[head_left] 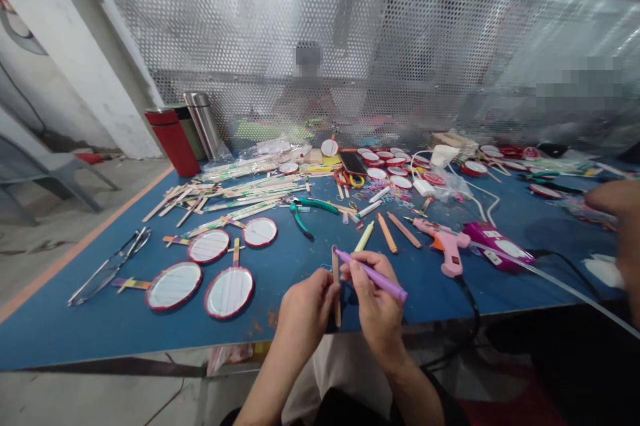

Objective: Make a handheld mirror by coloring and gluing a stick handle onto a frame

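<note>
Craft stick (335, 286): upright, pinched in left hand (305, 309), above near edge of blue table (115, 333) | right hand (375, 299): clamped on purple marker (373, 274), tip at stick's top end | hands: close together | nearby: pink glue gun (443, 243), toward table's right edge

My left hand (305, 306) pinches a thin flat wooden craft stick (335, 286) upright, and with the fingers of my right hand (375, 303) I grip a slim lilac plastic marker (373, 275), its tip against the top of the stick. Both hands sit over the near edge of the blue surface (100, 336). To my left lie round white discs with red rims (229, 291), some on coloured sticks. Ahead are green-handled pliers (303, 213) among scattered craft sticks (240, 196). To my right, a pink hot glue gun (440, 245) lies beside a magenta plastic case (495, 246). Another person's hand (617, 213) comes in at the right edge.
</note>
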Demonstrator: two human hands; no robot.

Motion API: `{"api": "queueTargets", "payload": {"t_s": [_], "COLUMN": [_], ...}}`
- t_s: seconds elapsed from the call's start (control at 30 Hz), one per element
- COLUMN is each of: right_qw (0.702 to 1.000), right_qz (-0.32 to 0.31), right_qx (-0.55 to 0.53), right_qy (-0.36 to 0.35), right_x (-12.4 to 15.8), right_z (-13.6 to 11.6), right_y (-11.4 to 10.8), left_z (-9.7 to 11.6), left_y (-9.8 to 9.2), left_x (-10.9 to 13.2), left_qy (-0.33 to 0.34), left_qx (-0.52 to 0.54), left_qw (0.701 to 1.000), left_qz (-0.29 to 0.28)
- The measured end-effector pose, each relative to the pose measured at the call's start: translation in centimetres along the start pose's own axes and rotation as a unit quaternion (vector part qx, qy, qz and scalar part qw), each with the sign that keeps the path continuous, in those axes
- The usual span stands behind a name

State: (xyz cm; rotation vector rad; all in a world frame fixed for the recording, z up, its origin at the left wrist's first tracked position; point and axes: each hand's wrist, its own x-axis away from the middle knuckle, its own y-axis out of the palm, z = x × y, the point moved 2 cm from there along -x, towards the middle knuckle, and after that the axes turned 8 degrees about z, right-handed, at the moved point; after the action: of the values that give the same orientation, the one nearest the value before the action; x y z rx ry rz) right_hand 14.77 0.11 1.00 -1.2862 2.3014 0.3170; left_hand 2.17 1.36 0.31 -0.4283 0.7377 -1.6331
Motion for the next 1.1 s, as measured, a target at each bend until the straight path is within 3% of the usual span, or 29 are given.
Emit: {"api": "queueTargets", "payload": {"t_s": [0.53, 0.8, 1.1], "right_qw": [1.000, 0.998, 1.000], "right_qz": [-0.011, 0.048, 0.005], "right_qx": [0.006, -0.004, 0.009], "right_qy": [-0.002, 0.032, 0.009], "right_x": [0.16, 0.33, 0.25], "right_z": [-0.07, 0.14, 0.06], "right_y": [-0.02, 0.00, -0.09], "left_z": [0.02, 0.10, -0.01], "left_y": [0.00, -0.05, 0.03], "left_x": [0.10, 0.09, 0.11], "left_qy": [-0.002, -0.010, -0.005], "left_qx": [-0.001, -0.005, 0.000], "left_qw": [1.000, 1.000, 1.000], "left_qz": [0.004, 0.000, 0.005]}}
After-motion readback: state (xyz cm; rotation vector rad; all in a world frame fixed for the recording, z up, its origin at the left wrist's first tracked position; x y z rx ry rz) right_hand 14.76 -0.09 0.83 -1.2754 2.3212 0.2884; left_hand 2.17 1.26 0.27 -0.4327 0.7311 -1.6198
